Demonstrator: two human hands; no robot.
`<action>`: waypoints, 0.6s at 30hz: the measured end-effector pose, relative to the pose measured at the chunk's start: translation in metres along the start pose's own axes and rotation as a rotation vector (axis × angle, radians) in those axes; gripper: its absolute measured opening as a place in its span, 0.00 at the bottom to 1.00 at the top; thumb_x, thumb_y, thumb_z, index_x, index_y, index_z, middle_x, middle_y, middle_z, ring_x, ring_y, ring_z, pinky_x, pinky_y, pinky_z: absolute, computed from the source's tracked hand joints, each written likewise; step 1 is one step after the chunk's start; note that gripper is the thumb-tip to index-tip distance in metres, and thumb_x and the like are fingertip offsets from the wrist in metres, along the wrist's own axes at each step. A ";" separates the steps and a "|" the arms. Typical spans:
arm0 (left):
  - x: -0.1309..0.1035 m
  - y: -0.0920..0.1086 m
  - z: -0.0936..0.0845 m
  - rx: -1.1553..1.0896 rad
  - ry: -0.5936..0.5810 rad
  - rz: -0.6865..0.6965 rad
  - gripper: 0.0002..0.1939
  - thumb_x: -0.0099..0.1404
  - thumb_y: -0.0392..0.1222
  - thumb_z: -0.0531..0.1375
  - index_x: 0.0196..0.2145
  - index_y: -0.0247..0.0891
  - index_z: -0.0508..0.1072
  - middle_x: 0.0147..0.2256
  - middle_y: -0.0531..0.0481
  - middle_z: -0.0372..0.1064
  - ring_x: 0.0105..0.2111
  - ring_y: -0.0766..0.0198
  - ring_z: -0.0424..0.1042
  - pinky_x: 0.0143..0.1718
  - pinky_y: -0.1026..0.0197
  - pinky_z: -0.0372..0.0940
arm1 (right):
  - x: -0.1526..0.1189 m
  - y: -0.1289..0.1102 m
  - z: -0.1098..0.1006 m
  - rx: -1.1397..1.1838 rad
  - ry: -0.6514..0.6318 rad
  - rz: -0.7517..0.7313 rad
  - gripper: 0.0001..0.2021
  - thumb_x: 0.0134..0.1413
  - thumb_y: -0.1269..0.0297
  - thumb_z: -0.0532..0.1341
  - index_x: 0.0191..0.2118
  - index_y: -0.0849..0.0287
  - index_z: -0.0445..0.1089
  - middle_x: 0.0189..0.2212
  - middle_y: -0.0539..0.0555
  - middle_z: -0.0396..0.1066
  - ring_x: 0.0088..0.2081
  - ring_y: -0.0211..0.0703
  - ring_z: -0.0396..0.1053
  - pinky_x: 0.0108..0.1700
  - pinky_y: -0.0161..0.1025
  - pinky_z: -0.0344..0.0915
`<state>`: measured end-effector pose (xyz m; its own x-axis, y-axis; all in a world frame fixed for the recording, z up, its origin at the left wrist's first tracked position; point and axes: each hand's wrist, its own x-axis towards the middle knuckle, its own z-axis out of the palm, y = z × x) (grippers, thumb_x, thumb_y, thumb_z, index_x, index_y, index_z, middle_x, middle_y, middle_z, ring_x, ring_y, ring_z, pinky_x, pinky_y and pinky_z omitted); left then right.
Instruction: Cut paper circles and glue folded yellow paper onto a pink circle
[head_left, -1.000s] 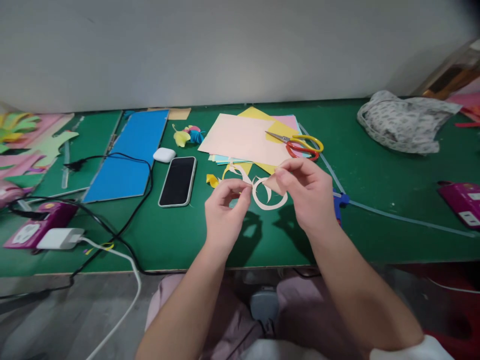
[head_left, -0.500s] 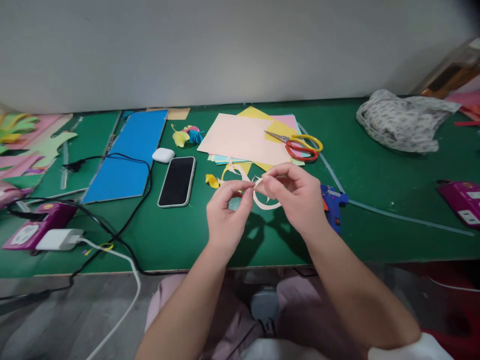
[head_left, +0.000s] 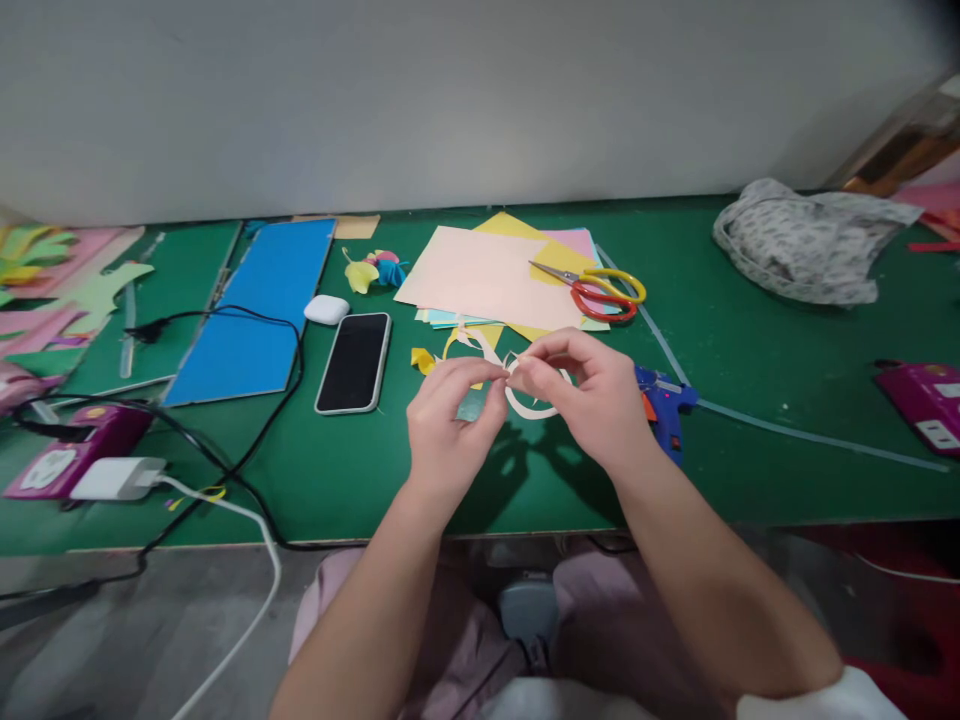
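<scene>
My left hand (head_left: 457, 420) and my right hand (head_left: 589, 395) meet fingertip to fingertip above the green table (head_left: 735, 400). Both are closed in a pinch on a small pale paper piece (head_left: 508, 372), mostly hidden by the fingers. Under and behind them lie curled pale paper strips (head_left: 536, 410) and yellow scraps (head_left: 424, 360). Beyond my hands is a stack of coloured paper (head_left: 472, 270), pale pink on top. Scissors (head_left: 592, 285) with one yellow and one red handle rest on its right side. A blue glue gun (head_left: 666, 405) lies beside my right wrist.
Left of my hands are a phone (head_left: 354, 363), a white earbud case (head_left: 327, 310), a blue board (head_left: 259, 315), black cables and a purple power strip (head_left: 82, 450). Small paper petals (head_left: 364, 275) lie behind the phone. A patterned cloth bag (head_left: 810, 240) sits at the back right.
My fingertips have drawn closer together over the pale piece, and less of it shows. My left hand has shifted slightly left.
</scene>
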<state>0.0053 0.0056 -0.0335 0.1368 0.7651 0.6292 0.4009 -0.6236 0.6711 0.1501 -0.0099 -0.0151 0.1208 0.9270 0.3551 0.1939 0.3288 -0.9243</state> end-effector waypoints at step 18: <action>0.001 -0.006 -0.006 0.105 -0.212 0.052 0.03 0.65 0.36 0.55 0.34 0.38 0.69 0.34 0.50 0.72 0.36 0.65 0.70 0.39 0.62 0.64 | 0.003 0.001 -0.001 -0.102 -0.024 -0.031 0.03 0.52 0.72 0.62 0.29 0.58 0.69 0.27 0.47 0.71 0.32 0.37 0.70 0.37 0.35 0.67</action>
<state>-0.0020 0.0093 -0.0348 0.3423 0.7556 0.5584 0.4790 -0.6516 0.5882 0.1518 -0.0072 -0.0145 0.0899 0.9211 0.3788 0.2956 0.3385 -0.8933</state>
